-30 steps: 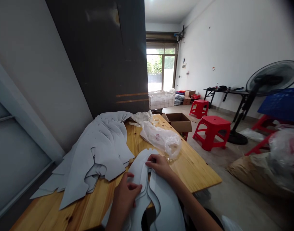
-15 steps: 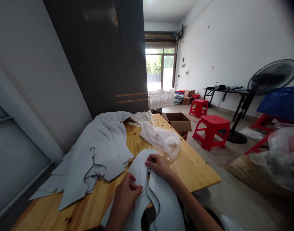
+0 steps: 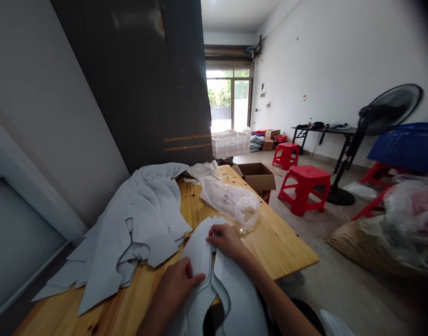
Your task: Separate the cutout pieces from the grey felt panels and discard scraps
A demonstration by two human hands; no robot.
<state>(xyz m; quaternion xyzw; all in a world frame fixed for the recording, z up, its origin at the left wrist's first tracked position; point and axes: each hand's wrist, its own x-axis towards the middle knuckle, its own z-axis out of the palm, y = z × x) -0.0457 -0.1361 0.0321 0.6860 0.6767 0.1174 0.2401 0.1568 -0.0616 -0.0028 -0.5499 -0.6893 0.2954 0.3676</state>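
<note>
In front of me, at the near side of the wooden table [image 3: 270, 247], lie layered white cut-out sheets [image 3: 238, 284] with curved inner edges and a narrow slot up the middle. My right hand [image 3: 226, 240] pinches the sheet at the top of that slot, thumb and forefinger together. At the left edge, my left hand [image 3: 177, 284] is closed, its thumb on the white surface and the other fingers curled partly out of sight. To the left spreads a large fanned pile of similar white cut-outs [image 3: 129, 214], some with a curved notch.
A crumpled clear plastic bag [image 3: 231, 198] lies farther along the table, near whitish scraps [image 3: 203, 171]. Beyond the right edge stand an open cardboard box [image 3: 257, 176], red stools [image 3: 305, 184] and a black fan [image 3: 354, 144]. A brown sack [image 3: 361, 242] sits on the floor at right.
The view has turned slightly to the right. My left thumb now stretches flatter over the sheet, while my right hand keeps its pinch by the slot.
</note>
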